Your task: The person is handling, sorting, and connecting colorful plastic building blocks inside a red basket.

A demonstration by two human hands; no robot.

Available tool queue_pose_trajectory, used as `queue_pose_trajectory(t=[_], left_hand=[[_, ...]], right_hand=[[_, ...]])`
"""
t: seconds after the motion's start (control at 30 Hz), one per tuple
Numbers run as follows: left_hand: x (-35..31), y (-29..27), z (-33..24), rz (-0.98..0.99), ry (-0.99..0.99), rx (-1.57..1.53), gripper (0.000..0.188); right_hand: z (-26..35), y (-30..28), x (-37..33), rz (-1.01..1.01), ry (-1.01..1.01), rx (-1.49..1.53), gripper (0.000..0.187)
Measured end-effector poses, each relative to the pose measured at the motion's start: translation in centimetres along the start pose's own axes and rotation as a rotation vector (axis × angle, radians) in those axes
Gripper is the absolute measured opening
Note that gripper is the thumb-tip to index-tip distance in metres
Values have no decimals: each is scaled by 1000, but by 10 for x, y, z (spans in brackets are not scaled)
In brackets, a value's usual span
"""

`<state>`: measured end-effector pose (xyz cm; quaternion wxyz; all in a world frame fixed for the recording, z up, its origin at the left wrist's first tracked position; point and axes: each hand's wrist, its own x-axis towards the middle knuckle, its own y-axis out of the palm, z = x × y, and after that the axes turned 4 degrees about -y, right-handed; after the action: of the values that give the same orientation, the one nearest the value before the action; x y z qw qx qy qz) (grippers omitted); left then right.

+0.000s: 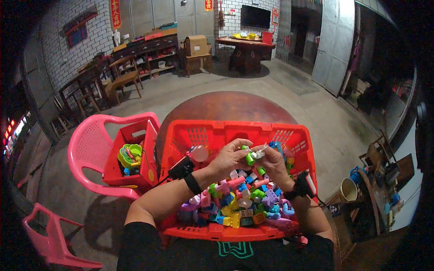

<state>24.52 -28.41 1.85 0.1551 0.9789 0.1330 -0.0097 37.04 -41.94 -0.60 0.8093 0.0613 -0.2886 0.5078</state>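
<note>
Over a big red plastic basket [226, 231], my two hands meet close together. My left hand [228, 159] is closed, its fingertips pinching a bright green toy block piece [249, 159]. Closed fingers of my right hand [274, 166] grip a small white toy piece [259, 154], which touches the green one; whether the two are joined I cannot tell. Below both hands lies a heap of toy building blocks [231, 205] in pink, purple, yellow, blue, green and white, filling much of the basket.
The basket rests against a round brown wooden table [226, 101]. At the left a pink plastic chair [86, 142] carries a red box [147, 165] holding a green-yellow toy [130, 156]. Another pink chair [54, 235] stands lower left. A cream bucket [348, 189] is at the right.
</note>
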Motion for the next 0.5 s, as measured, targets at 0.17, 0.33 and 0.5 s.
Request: queue_pose_trajectory(t=[0.17, 0.33, 0.5], left_hand=[[2, 0, 12, 103, 156, 259, 37], [3, -7, 3, -100, 778, 1267, 33], [2, -8, 4, -115, 636, 1232, 25]], right_hand=[[13, -8, 4, -123, 208, 421, 18], [9, -10, 4, -41, 301, 513, 15], [-2, -9, 3, -213, -3, 21, 12]])
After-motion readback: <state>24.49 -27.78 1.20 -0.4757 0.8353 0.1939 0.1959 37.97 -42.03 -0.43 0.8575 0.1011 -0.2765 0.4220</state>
